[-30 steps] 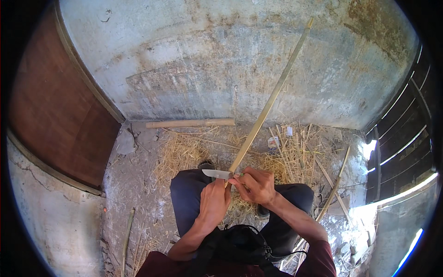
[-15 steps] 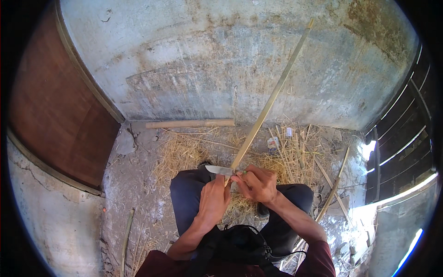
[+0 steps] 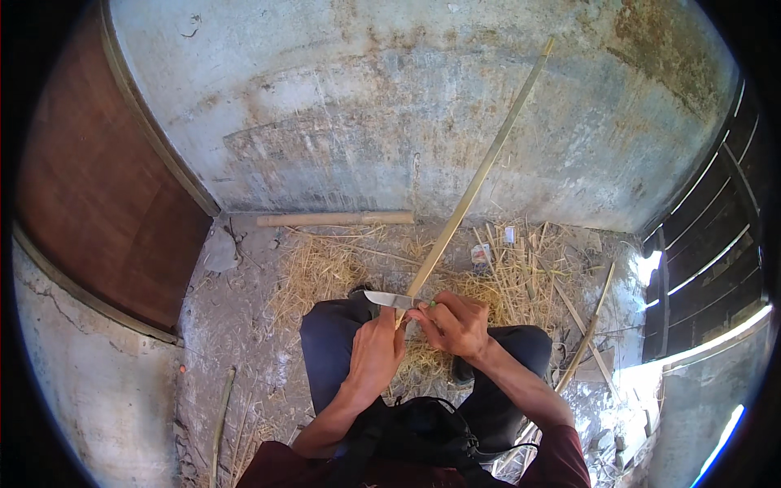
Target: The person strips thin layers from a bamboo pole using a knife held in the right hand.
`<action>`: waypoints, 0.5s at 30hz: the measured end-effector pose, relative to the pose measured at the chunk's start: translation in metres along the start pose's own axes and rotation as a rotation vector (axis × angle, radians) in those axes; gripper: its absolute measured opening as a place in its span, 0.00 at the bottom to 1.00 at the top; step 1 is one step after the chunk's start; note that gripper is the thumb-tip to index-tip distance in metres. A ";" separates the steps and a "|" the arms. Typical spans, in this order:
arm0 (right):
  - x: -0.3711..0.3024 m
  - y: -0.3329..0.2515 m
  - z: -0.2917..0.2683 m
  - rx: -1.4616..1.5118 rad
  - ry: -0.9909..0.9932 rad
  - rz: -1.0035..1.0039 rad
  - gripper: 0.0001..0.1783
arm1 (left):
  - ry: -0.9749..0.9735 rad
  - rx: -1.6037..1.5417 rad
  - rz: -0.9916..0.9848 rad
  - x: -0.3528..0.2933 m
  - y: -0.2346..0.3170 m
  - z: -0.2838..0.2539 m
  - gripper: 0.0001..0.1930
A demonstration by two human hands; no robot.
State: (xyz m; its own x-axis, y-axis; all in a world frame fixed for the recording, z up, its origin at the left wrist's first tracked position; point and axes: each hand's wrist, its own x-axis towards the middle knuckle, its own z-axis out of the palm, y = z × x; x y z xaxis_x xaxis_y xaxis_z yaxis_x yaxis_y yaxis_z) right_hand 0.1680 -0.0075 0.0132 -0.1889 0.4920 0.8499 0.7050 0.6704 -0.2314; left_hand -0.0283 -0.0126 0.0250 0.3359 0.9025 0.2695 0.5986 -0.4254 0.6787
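A long, pale bamboo strip (image 3: 468, 199) slants from between my hands up and away to the right, toward the wall. My left hand (image 3: 377, 350) is closed around its near end, just below the blade. In my closed right hand (image 3: 458, 325) is a knife (image 3: 389, 299), its handle mostly hidden by the fingers. The broad metal blade points left and lies across the strip, right above my left fingers. Both hands are close together over my lap, between my bent knees.
Straw-like shavings (image 3: 317, 272) and thin split pieces (image 3: 517, 285) litter the floor. A bamboo pole (image 3: 335, 219) lies along the wall base (image 3: 325, 163). Another pole (image 3: 587, 333) is at the right, and a stick (image 3: 222, 423) at the lower left. A brown door (image 3: 106, 179) stands left.
Almost nothing differs. The knife and both hands keep nearly the same place on the bamboo strip, whose far end sits very slightly lower in view.
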 end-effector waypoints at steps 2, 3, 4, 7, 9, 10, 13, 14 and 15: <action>0.000 0.011 -0.005 -0.023 -0.012 -0.009 0.13 | 0.003 0.001 0.003 -0.004 -0.003 -0.001 0.08; 0.000 0.030 -0.008 -0.039 0.090 0.153 0.12 | -0.010 0.003 -0.026 -0.009 -0.006 -0.004 0.07; 0.005 0.045 -0.013 -0.058 0.191 0.308 0.11 | -0.018 0.002 -0.052 -0.012 -0.007 -0.007 0.07; 0.019 0.056 -0.024 -0.149 0.214 0.304 0.11 | 0.013 -0.014 -0.035 -0.028 -0.015 -0.004 0.09; 0.016 0.053 -0.022 -0.144 0.196 0.326 0.12 | -0.011 -0.002 -0.071 -0.029 -0.014 -0.009 0.09; 0.018 0.052 -0.022 -0.134 0.183 0.340 0.12 | -0.026 0.013 -0.104 -0.029 -0.012 -0.012 0.10; 0.019 0.051 -0.028 -0.104 0.123 0.355 0.11 | -0.005 -0.038 -0.097 -0.031 -0.012 -0.017 0.11; 0.019 0.051 -0.029 -0.104 0.125 0.354 0.11 | -0.005 -0.036 -0.095 -0.030 -0.007 -0.021 0.11; 0.020 0.052 -0.029 -0.094 0.117 0.346 0.11 | -0.060 -0.027 -0.131 -0.030 -0.001 -0.028 0.13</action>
State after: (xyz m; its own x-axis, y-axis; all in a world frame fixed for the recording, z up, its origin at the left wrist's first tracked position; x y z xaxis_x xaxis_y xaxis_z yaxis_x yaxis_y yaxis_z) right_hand 0.2210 0.0206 0.0317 0.1467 0.6103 0.7785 0.7739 0.4193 -0.4746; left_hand -0.0594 -0.0378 0.0355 0.2991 0.9444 0.1368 0.6203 -0.3014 0.7241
